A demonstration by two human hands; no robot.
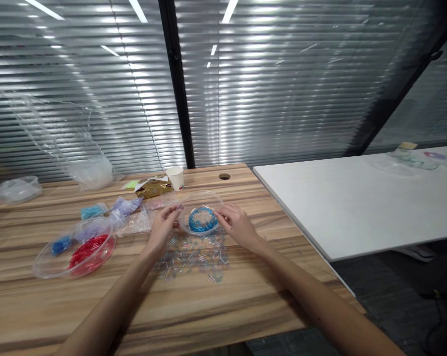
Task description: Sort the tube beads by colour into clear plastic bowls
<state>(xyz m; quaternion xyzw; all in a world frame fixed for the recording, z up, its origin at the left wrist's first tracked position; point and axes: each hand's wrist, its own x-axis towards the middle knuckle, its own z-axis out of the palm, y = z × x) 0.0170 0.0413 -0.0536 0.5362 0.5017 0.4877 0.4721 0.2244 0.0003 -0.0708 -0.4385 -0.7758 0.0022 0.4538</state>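
Note:
Between my two hands is a round clear plastic bowl [201, 200], tilted toward me, with blue beads [202, 220] gathered in a ring inside it. My left hand [164, 225] is closed on the bowl's left rim. On the opposite side, my right hand [236, 223] pinches the rim near the blue beads. Many small clear tube-like pieces [194, 259] lie scattered on the wooden table just below the bowl. Parts of the rim are hidden behind my fingers.
At left, a clear bowl [41, 262] and red beads [89, 252] lie near small bags of purple pieces [125, 205]. Behind stand a gold tissue pack [154, 187], a paper cup [176, 178] and a large clear bag [92, 170]. A white table [349, 202] adjoins at right.

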